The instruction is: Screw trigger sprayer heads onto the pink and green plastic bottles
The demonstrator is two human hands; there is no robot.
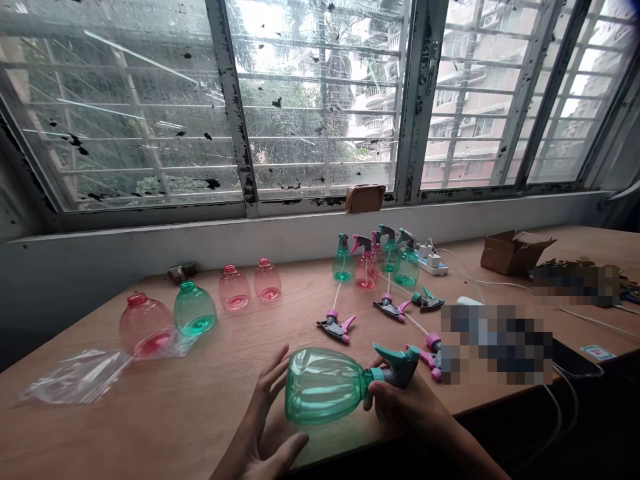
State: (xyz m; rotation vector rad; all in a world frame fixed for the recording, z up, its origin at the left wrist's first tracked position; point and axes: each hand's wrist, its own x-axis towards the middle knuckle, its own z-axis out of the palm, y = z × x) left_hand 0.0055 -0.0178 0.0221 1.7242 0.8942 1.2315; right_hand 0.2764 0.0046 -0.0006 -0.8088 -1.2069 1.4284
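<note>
A green spray bottle (pixel 325 387) lies sideways in the air above the table's front edge, its grey and teal trigger head on the neck. My right hand (pixel 405 403) is closed around the neck and collar of that head. Beside the bottle's base, my left hand (pixel 265 427) is open, fingers and thumb spread; it seems not to grip anything. Loose spray heads with tubes lie beyond: a pink and grey one (pixel 337 327), another pink one (pixel 393 309), a teal one (pixel 427 300), and a pink one (pixel 432 353) near my right hand.
Headless bottles stand at left: a large red one (pixel 147 325), a green one (pixel 195 311) and two smaller red ones (pixel 235 290). A clear plastic bag (pixel 80 378) lies before them. Several bottles with heads (pixel 366 267) stand at the back. A power strip (pixel 434 267), cables and a cardboard box (pixel 513 253) are at right.
</note>
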